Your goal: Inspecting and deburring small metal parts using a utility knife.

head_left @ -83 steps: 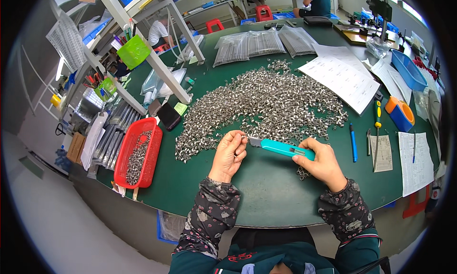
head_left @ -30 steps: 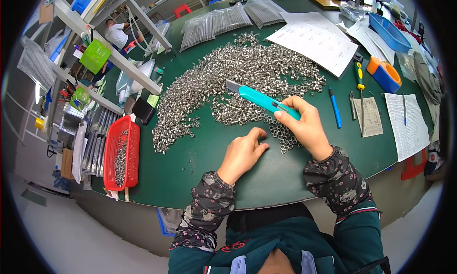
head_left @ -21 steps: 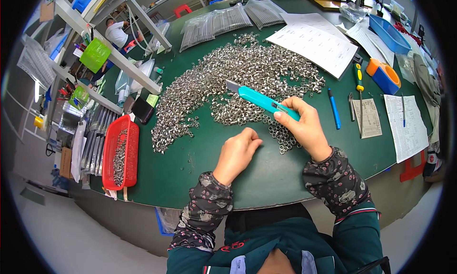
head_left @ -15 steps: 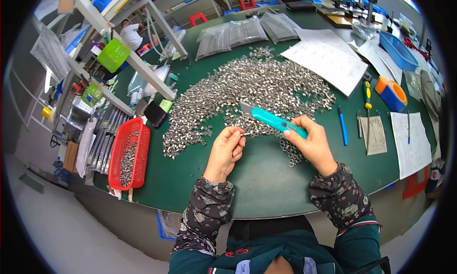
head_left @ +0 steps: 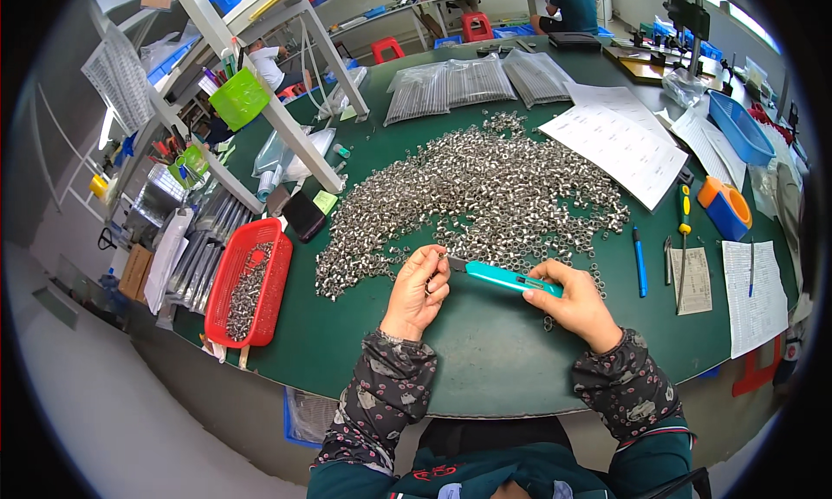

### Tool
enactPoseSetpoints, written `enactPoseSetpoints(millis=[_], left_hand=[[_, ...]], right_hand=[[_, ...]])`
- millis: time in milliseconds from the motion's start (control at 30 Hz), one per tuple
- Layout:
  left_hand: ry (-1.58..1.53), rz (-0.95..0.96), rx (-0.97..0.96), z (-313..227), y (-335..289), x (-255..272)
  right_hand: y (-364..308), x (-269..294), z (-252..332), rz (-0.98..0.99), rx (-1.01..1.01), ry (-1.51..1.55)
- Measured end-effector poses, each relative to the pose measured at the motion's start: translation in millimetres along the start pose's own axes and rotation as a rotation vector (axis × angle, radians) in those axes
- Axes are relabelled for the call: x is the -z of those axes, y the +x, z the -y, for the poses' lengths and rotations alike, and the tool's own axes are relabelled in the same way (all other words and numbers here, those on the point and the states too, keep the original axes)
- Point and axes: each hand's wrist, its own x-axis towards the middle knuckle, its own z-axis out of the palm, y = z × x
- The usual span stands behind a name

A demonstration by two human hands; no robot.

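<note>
My right hand [head_left: 575,301] grips a teal utility knife [head_left: 507,278] by its handle, and the grey blade points left. At the blade's tip my left hand [head_left: 419,291] is closed in a pinch, thumb against forefinger. A small metal piece seems to sit between those fingertips, but most of it is covered. Beyond both hands spreads a wide heap of small shiny metal rings [head_left: 485,183] on the green table [head_left: 485,369]. A few loose rings lie beside and under my right hand.
At the left stands a red plastic basket [head_left: 282,278] with metal pieces inside, near a black phone [head_left: 303,217]. Paper sheets [head_left: 620,148], a blue pen [head_left: 640,263], a yellow screwdriver [head_left: 685,206] and an orange-and-blue tape dispenser [head_left: 724,209] lie to the right. Bagged tubes [head_left: 451,87] lie behind the heap.
The knife has come down and left, its blade now at my left fingertips instead of above the heap. The whole view has shifted slightly.
</note>
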Motion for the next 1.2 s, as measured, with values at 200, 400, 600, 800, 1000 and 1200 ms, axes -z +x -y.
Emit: enactPoseSetpoints(millis=[200, 400, 600, 800, 1000, 1200], left_hand=[[0.046, -0.008, 0.014, 0.9, -0.4, -1.6], [0.102, -0.015, 0.009, 2.8, -0.8, 0.8], [0.148, -0.041, -0.012, 5.0, -1.0, -1.8], [0.203, -0.087, -0.04, 6.1, -1.8, -2.8], [0.253, -0.111, -0.057, 6.2, -2.0, -4.9], [0.294, -0.137, -0.069, 6.2, -1.7, -4.9]], right_hand=[[-0.1, -0.4, -1.5, 0.047, -0.024, 0.014], [-0.3, -0.5, -1.0, 0.065, -0.081, 0.032], [-0.3, -0.4, -3.4, 0.019, -0.03, -0.037], [-0.9, -0.6, 1.5, -0.023, 0.001, -0.103], [-2.3, -1.3, 3.4, -0.071, 0.042, -0.18], [-2.4, -1.0, 5.9, -0.079, 0.055, -0.201]])
